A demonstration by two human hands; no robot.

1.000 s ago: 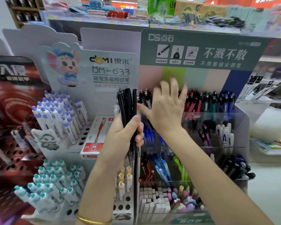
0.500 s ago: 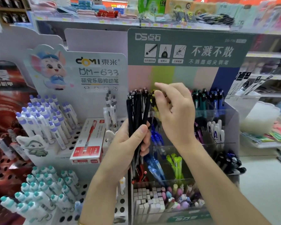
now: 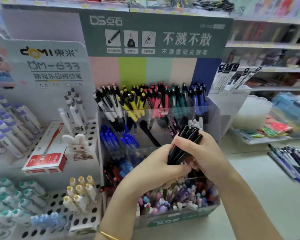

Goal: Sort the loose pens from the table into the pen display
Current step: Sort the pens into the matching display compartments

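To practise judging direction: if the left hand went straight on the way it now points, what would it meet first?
The left hand points up-right; the right hand, gripping the same black pens, lies first in line, apparently touching it.

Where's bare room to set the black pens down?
Bare tabletop right of the display, before the loose pens at the far right. In the display, the middle-tier slot holding one black pen has room. Crowded: top row, bottom bin, peg rack at left.
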